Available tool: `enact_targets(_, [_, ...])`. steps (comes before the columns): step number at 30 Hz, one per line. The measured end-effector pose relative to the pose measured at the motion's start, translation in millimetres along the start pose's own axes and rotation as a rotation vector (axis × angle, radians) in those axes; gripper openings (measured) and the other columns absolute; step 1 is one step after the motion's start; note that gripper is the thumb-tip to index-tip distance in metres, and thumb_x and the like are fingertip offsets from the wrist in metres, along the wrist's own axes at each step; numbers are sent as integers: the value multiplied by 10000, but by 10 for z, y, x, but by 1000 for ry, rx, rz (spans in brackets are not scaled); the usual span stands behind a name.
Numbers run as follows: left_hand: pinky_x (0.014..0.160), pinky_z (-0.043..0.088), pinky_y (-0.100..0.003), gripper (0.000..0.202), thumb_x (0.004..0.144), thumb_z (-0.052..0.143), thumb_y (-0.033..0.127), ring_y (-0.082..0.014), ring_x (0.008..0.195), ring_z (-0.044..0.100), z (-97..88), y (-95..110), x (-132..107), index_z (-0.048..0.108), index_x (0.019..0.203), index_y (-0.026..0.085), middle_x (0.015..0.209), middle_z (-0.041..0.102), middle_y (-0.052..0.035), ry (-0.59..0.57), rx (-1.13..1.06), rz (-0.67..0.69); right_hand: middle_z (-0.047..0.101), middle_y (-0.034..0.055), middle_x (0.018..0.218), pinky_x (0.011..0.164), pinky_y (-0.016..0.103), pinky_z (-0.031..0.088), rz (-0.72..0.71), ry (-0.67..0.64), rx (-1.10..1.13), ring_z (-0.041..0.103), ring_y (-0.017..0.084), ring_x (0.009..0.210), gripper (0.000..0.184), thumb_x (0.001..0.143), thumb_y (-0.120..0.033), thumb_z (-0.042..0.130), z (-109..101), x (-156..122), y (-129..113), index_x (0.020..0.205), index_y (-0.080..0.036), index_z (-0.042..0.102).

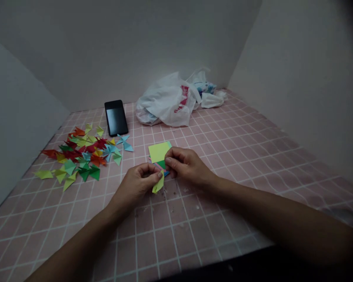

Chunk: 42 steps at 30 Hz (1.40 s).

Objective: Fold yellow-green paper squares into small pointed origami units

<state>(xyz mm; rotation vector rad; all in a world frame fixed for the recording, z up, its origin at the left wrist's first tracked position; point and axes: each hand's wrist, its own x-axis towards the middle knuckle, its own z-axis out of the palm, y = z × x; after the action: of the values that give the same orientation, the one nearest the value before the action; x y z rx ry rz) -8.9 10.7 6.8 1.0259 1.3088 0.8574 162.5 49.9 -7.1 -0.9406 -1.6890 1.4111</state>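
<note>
Between the thumb and fingers of my left hand (141, 181) is a small folded yellow-green origami paper (158, 185), its pointed lower end hanging free. Just to its right, my right hand (186, 164) is closed in a pinch; what its fingertips hold, if anything, is hidden. The two hands are close but apart. Behind them lies a stack of square coloured papers (159, 152), yellow on top, with green, pink and blue edges showing below. My right fingers cover part of that stack.
Many folded paper cranes (85, 150) in red, orange, yellow, green and light blue are heaped at the left. A black phone (116, 118) lies behind them. White plastic bags (170, 100) sit by the back wall. Paper scraps (176, 192) dot the pink checked cloth (223, 149).
</note>
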Motion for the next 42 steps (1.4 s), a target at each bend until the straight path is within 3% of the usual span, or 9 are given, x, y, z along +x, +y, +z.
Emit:
enact_targets(5, [494,344,-193,284,634,809,369,-69,505,464,-20,-39,27,653,736,155,601,586,34,48,-85,-4,553,-30,613,513,235,401,84,-104,119,510,102,521,144,865,-293,557,52,-1,35,778,-177,561])
enact_targets(11, [512,369,-195,281,713,778,409,-79,525,492,-26,-92,28,655,751,158,618,613,15,4,-164,7,541,-46,582,488,220,363,140,-85,155,488,88,498,94,829,-240,592,77,5,63,768,-177,559])
enact_targets(42, [503,383,-208,259,780,727,409,-91,528,476,4,-148,23,644,722,171,606,555,32,66,-66,91,540,-43,573,500,227,333,101,-30,97,463,96,519,117,830,-255,607,129,-34,87,751,-180,563])
